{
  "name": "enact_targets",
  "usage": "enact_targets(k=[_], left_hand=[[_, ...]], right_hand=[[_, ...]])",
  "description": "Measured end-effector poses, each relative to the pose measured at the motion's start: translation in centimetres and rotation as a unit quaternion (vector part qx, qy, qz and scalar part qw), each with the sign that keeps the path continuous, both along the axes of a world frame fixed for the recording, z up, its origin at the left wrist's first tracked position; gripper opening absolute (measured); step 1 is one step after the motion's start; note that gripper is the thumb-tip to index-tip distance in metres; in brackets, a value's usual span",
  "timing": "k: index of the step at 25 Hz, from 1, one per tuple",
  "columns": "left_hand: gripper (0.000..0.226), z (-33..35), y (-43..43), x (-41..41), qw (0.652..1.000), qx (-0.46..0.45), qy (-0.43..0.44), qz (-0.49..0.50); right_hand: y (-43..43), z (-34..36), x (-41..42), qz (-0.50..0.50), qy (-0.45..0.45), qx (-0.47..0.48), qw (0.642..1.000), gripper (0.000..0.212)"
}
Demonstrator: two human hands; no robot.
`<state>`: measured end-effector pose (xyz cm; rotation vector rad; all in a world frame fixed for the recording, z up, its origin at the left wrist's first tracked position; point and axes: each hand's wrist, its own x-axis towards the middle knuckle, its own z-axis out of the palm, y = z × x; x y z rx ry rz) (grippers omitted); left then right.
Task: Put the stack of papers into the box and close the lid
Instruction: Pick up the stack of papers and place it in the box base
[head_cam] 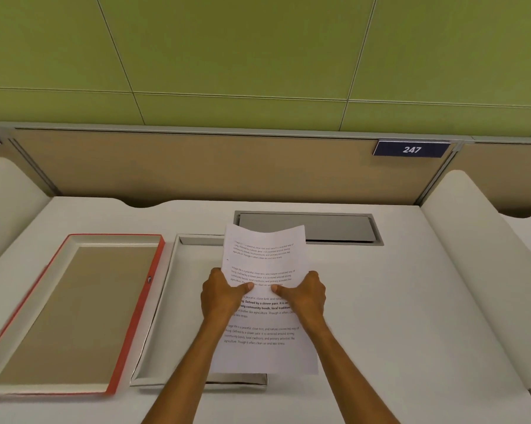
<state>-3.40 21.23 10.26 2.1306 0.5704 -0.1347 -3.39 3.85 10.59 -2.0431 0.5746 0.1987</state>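
I hold a stack of white printed papers point(265, 264) in the air with both hands. My left hand point(220, 296) grips its left edge and my right hand point(307, 295) grips its right edge, thumbs on top. The stack hovers over the right half of a shallow white open box point(166, 304) lying on the desk, and hides that part of the box. To the left of the box lies its lid point(74, 310), upside down, red on the outside with a tan inside.
A white desk point(411, 301) carries everything. A grey recessed cable hatch point(319, 228) sits behind the papers. White curved side dividers point(472, 240) rise at both sides, and a tan back panel bears a sign reading 247 point(411, 149).
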Motion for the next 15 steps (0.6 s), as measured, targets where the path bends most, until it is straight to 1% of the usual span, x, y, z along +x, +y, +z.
enact_targets(k=[4, 8, 12, 15], left_hand=[[0.043, -0.7, 4.9, -0.5, 0.999, -0.022, 0.007, 0.022], [0.041, -1.7, 8.6, -0.5, 0.998, -0.055, 0.007, 0.044], [0.035, -2.7, 11.0, -0.2, 0.996, -0.077, -0.004, 0.038], [0.035, -3.6, 11.9, 0.3, 0.995, -0.089, -0.003, 0.035]], right_hand=[[4.6, -0.5, -0.1, 0.008, 0.009, 0.029, 1.0, 0.064], [8.2, -1.2, 0.5, 0.022, 0.032, 0.028, 0.999, 0.066], [10.6, -2.4, 1.1, 0.029, 0.046, 0.015, 0.998, 0.069], [11.6, -3.4, 1.6, 0.031, 0.045, 0.007, 0.998, 0.066]])
